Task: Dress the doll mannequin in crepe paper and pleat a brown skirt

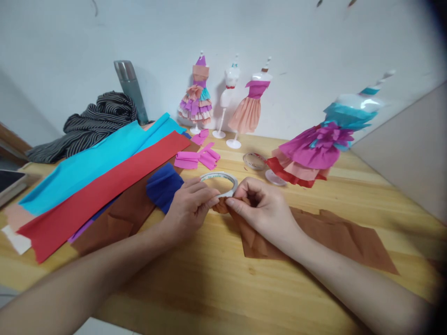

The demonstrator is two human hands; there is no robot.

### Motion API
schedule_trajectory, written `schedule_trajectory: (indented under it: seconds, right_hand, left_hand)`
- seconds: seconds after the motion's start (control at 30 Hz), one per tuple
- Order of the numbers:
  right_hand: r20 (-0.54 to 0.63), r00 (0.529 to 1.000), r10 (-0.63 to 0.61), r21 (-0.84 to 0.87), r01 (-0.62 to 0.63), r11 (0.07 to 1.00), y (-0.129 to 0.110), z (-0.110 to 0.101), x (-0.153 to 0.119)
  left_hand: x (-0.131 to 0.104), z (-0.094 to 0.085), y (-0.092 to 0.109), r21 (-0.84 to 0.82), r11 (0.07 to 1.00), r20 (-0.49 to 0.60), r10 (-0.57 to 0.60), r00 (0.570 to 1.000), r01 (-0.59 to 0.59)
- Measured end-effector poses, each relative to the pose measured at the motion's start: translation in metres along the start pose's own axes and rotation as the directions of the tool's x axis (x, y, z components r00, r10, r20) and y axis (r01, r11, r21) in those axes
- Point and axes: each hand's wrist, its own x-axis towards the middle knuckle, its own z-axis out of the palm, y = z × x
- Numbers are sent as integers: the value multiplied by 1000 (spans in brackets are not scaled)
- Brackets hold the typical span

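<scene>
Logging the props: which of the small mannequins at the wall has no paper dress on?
The middle mannequin of the three by the wall: bare white apart from a red band, between two in paper dresses.

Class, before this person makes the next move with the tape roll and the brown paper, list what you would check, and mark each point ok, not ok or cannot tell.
1. Tape roll held: ok, the left hand grips its near rim.
2. Tape end found: cannot tell, the fingertips of the right hand meet the left hand's at the roll and hide it.
3. Brown paper within reach: ok, it lies on the table under the right hand.
4. Brown paper flat: not ok, it is creased and bunched by the fingers.
5. Spare tape roll nearby: ok, just behind the hands.
6. Pink paper pieces clear of the hands: ok.
</scene>
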Motion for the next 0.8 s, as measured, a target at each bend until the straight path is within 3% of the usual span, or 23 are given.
schedule_trajectory:
  seconds: [0.3,0.6,0.8]
  right_hand:
    - [5,995,96,122,-96,988,0,1,9]
    - [118,992,39,37,-43,998,-3,-17,17]
    - [170,985,24,2,-24,1000,-8,-21,17]
  left_hand:
    - [4,-5,2,-116,993,75,-30,997,38]
    - [3,-1,-9,-299,887,177,-311,934,352]
    - [3,-1,-11,-303,870,180,-348,920,388]
